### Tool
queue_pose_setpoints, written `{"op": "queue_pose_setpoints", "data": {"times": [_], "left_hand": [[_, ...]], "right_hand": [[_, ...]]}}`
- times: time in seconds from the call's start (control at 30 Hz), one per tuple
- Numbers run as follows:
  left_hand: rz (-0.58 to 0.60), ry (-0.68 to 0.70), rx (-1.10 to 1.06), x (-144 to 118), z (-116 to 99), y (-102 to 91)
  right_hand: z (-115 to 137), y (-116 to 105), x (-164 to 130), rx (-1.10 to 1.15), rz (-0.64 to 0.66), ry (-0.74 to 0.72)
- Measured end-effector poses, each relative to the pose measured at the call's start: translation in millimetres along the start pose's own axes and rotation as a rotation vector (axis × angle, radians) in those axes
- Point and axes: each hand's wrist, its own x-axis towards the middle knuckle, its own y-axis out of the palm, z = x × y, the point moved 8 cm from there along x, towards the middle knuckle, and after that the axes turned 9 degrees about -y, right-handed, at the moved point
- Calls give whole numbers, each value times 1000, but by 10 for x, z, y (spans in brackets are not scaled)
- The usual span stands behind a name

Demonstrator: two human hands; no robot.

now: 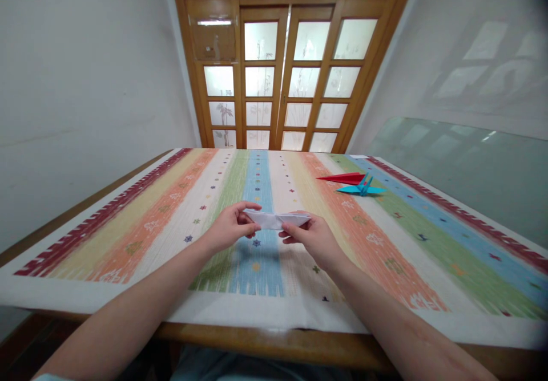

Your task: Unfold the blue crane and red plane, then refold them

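Note:
A folded white paper piece [276, 219] is held just above the striped tablecloth [149, 221], near the middle of the table. My left hand [231, 227] pinches its left end between thumb and fingers. My right hand [312, 238] grips its right end, thumb on the near side. The paper is long, flat and narrow, with a crease near its middle. Both forearms reach in from the near edge.
A red folded paper shape [342, 178] and a blue paper crane [362, 187] lie on the cloth at the far right. The wooden table edge [274, 341] runs along the front. A wooden glazed door [282, 78] stands behind the table, and white walls flank it.

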Motion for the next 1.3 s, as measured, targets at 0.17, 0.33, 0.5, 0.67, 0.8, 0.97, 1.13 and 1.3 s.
{"op": "queue_pose_setpoints", "data": {"times": [0.17,0.33,0.5,0.67,0.8,0.97,1.13,1.3], "left_hand": [[-46,34,-30,15,37,3],[-89,53,-79,24,62,10],[-79,74,-165,36,89,41],[-89,29,-230,46,150,86],[-156,23,-236,45,170,45],[-191,60,-131,17,126,25],[-198,59,-97,15,130,42],[-212,37,-69,42,173,9]], "right_hand": [[21,57,-27,26,5,0],[57,48,-38,-2,-30,-57],[122,28,-28,-133,-40,-150],[101,121,-49,-190,16,-174],[32,168,-64,-115,48,-144],[7,196,-53,-24,42,-130],[7,226,-63,-50,32,-131],[-22,292,-88,-77,90,-140]]}}
